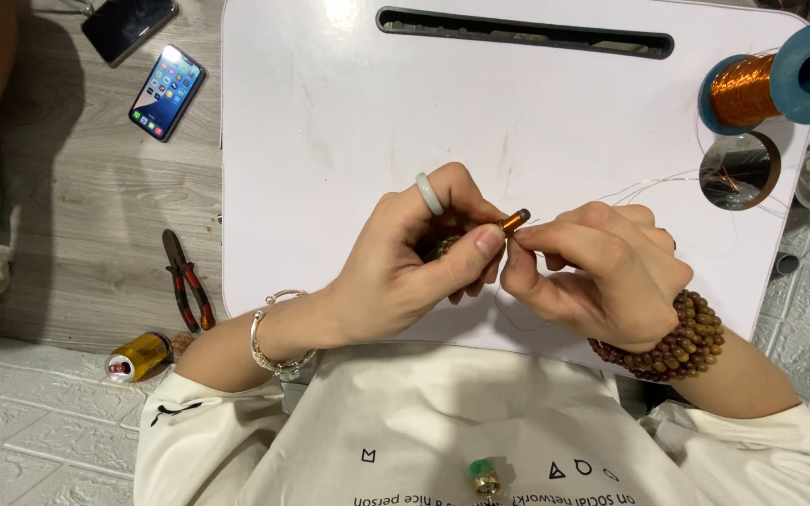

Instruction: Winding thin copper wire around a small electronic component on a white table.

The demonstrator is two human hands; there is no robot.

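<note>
Left grip (414, 258): thumb and fingers closed on a small wire-wound coil (514, 221), copper-orange with a dark end cap, held above the white tabletop (330, 122). Only the coil's upper end shows; the rest is hidden behind the thumb, and a brownish part lower in the hand cannot be made out. Right grip (602, 272): fingertips pinched together just right of the coil, closed on a thin wire (639, 187). The wire is barely visible against the white surface; its contact with the coil is hidden by the fingers.

The wire runs up and right toward a blue spool of copper wire (780, 84) at the tabletop's far right corner, partly cut off by the frame edge. Below the spool sits a round cup hole (739, 171).

On the floor to the left: red-handled pliers (187, 281), a small yellow spool (140, 356), two phones (167, 92). A small green-and-gold piece (485, 476) rests on the person's shirt.
</note>
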